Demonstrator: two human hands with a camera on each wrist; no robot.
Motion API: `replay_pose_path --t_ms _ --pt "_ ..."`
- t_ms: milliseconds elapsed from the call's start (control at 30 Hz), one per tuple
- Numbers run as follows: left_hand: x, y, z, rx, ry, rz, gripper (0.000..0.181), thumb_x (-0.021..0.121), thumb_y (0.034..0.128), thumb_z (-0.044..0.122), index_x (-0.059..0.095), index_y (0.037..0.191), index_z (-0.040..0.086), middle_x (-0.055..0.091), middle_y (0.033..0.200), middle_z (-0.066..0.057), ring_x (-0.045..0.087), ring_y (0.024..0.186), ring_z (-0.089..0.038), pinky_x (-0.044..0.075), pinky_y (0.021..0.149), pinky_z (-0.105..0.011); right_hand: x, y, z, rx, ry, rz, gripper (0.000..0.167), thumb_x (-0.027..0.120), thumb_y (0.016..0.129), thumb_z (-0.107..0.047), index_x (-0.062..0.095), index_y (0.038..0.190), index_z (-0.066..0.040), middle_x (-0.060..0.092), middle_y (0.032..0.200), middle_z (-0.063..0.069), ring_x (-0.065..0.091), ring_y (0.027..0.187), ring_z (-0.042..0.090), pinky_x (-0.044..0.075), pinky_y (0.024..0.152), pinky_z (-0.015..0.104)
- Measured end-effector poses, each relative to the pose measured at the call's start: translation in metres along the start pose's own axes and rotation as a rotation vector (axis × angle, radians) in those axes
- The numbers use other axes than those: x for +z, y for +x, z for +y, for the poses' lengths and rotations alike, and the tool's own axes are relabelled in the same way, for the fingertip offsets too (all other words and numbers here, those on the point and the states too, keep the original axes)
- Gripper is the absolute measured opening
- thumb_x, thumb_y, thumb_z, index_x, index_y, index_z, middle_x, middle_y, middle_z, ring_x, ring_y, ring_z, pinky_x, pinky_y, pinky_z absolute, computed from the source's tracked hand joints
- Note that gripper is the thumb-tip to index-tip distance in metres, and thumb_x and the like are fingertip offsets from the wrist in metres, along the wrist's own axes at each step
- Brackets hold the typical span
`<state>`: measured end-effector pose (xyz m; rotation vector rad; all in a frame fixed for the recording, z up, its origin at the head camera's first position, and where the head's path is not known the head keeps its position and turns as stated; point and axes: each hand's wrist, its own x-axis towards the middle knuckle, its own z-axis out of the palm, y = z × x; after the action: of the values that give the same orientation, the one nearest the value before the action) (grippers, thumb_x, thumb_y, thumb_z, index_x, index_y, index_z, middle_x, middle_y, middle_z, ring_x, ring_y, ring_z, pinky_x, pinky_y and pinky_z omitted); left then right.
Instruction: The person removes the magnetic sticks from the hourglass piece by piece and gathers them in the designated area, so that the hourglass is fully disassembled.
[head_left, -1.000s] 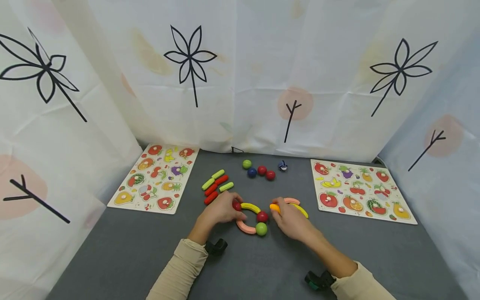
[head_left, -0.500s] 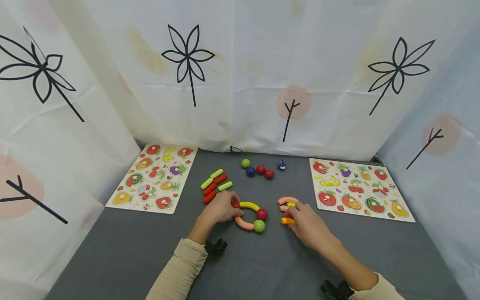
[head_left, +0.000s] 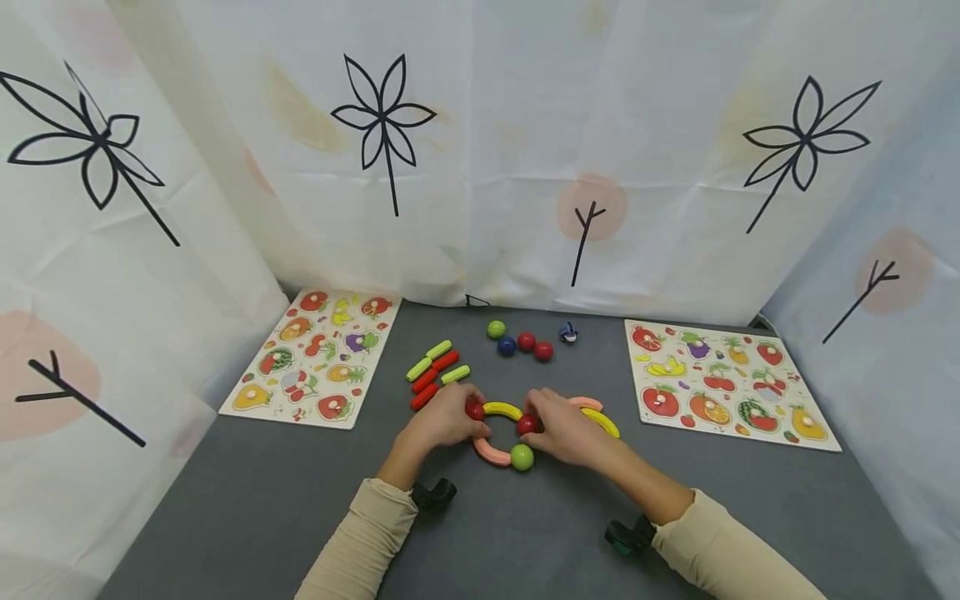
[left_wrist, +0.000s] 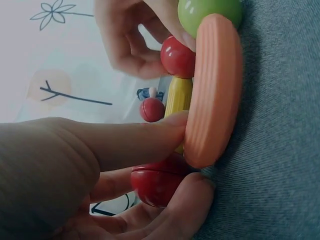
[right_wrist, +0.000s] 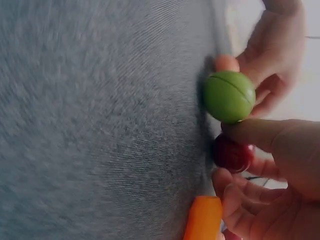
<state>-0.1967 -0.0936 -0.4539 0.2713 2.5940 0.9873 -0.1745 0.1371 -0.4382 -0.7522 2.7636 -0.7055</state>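
In the head view, a ring of toy pieces joins a yellow curved piece (head_left: 502,409), a pink curved piece (head_left: 491,452), a green ball (head_left: 522,457) and two red balls. My left hand (head_left: 444,417) grips the left red ball (left_wrist: 159,185); its thumb lies by the ends of the yellow and pink pieces. The right red ball (head_left: 528,424) is pinched between the thumb and fingers of my right hand (head_left: 566,427), with the green ball just beside the thumb. Close below those fingers, an orange piece (right_wrist: 202,217) lies on the cloth in the right wrist view.
Pink (head_left: 586,402) and yellow (head_left: 602,422) curved pieces lie beyond my right hand. Short red (head_left: 425,384) and light-green (head_left: 455,374) sticks sit at left. Several balls (head_left: 527,342) are at the back. Fruit boards stand left (head_left: 311,358) and right (head_left: 731,385).
My right hand carried the orange piece to the right, let go of it, and came back left onto the right red ball. The left hand stays on its red ball.
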Motion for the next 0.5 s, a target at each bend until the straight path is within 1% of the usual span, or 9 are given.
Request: replay_pose_path --t_ms 133,233,333,400,433,500 --pt "-0.001 0.001 0.000 -0.004 0.010 0.004 0.046 0.086 0.0822 0.022 0.066 0.120 0.008 0.067 0.104 -0.006 0.059 0.087 -0.018 0.052 0.075 -0.032 0.000 0.013 0.002 -0.061 -0.022 -0.046 0.028 0.077 0.085 -0.014 0.062 0.108 -0.009 0.057 0.092 0.002 0.050 0.079 0.014 0.043 0.066 0.024" --pt "-0.001 0.001 -0.001 0.006 0.024 0.022 0.044 0.085 0.0840 0.020 0.066 0.121 0.007 0.067 0.104 -0.008 0.060 0.086 -0.018 0.052 0.074 -0.033 -0.002 0.020 0.005 -0.107 -0.034 -0.111 0.024 0.075 0.082 -0.014 0.067 0.104 -0.010 0.056 0.092 0.002 0.050 0.077 0.014 0.042 0.063 0.024" --pt "0.000 0.001 -0.002 0.013 0.037 0.035 0.041 0.083 0.0860 0.020 0.066 0.121 0.006 0.068 0.104 -0.008 0.060 0.086 -0.018 0.052 0.074 -0.033 -0.007 0.026 0.011 -0.136 -0.016 -0.207 0.020 0.072 0.085 -0.019 0.070 0.104 -0.013 0.057 0.093 0.002 0.050 0.079 0.012 0.042 0.064 0.022" --pt "0.001 0.001 -0.002 0.017 0.038 0.037 0.040 0.082 0.0867 0.020 0.067 0.121 0.006 0.068 0.105 -0.008 0.061 0.087 -0.018 0.053 0.075 -0.033 -0.014 0.029 0.013 -0.136 0.018 -0.244 0.021 0.070 0.088 -0.022 0.071 0.107 -0.013 0.060 0.095 0.002 0.051 0.080 0.012 0.044 0.067 0.022" --pt "0.001 0.001 -0.002 0.018 0.037 0.035 0.040 0.082 0.0869 0.020 0.067 0.121 0.006 0.069 0.105 -0.009 0.061 0.087 -0.018 0.053 0.076 -0.034 -0.018 0.031 0.015 -0.133 0.040 -0.247 0.023 0.070 0.089 -0.023 0.071 0.109 -0.012 0.062 0.098 0.002 0.053 0.082 0.012 0.046 0.069 0.023" --pt "0.001 0.000 -0.001 0.016 0.034 0.037 0.039 0.082 0.0868 0.020 0.067 0.120 0.006 0.069 0.105 -0.008 0.061 0.087 -0.018 0.053 0.076 -0.034 -0.028 0.034 0.017 -0.100 0.091 -0.213 0.029 0.071 0.090 -0.024 0.069 0.116 -0.009 0.066 0.102 0.004 0.057 0.085 0.014 0.049 0.073 0.025"
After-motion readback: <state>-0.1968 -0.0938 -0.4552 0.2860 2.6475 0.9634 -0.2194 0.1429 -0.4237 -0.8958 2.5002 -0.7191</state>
